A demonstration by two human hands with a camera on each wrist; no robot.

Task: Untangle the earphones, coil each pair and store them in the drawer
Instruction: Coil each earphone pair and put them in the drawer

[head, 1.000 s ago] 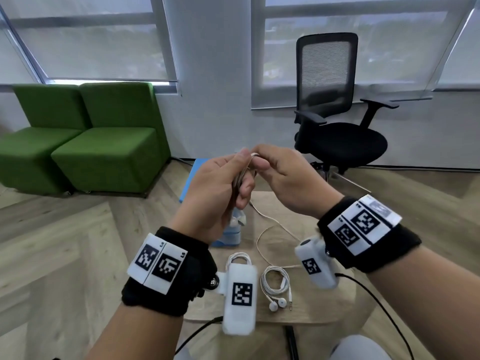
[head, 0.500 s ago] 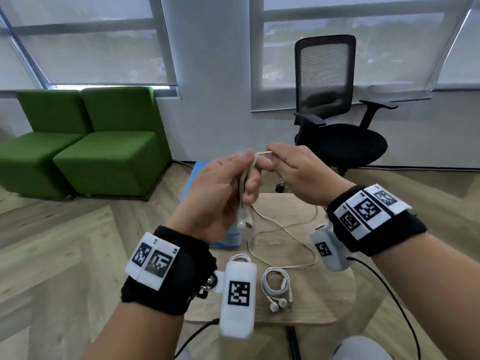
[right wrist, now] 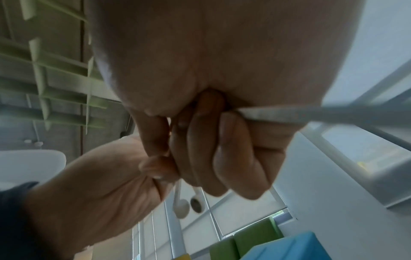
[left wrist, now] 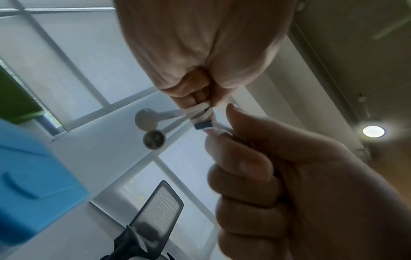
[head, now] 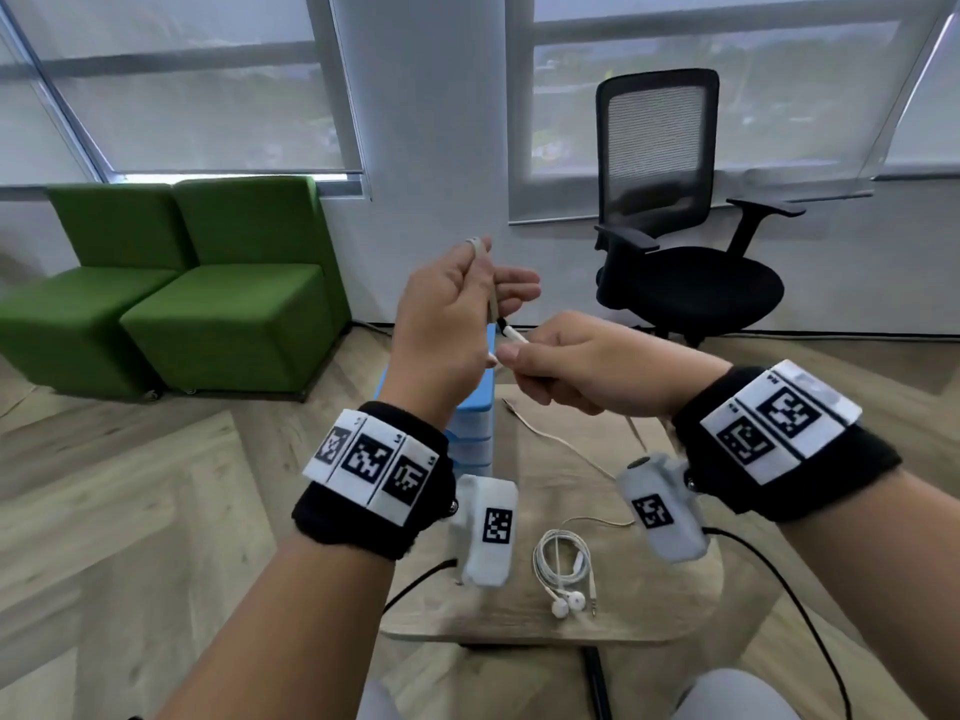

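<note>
- The left hand [head: 447,324] is raised in front of the chest, palm turned inward. Thumb and curled fingers pinch the earphones [head: 491,304] just below the buds, which poke up above the knuckles. Its other fingers stretch out loosely toward the chair [head: 675,210].
- The right hand [head: 587,363] sits lower and just beside the left, fist closed, thumb on top. It pinches the cord near the small dark collar where the two thin leads join. The left wrist view shows that collar right at its fingertips [left wrist: 224,140].
- The cord runs out of the bottom of the right fist and trails slack onto the table [head: 691,610], so most of this pair's length is not yet gathered.
- I judge the cord to be very light, limp and rather slick. It will kink or knot again if pulled hard, and the joints at the buds and plug look like the weak points.
- The best hold seems to be on the plain cord a little below the buds, with one hand anchoring and the other feeding loops.
- A second pair [head: 563,569] lies already coiled on the table, near its front edge.
- The blue drawer unit [head: 470,423] stands at the back of the table, behind the left wrist. Whether a drawer is open I cannot tell.
</note>
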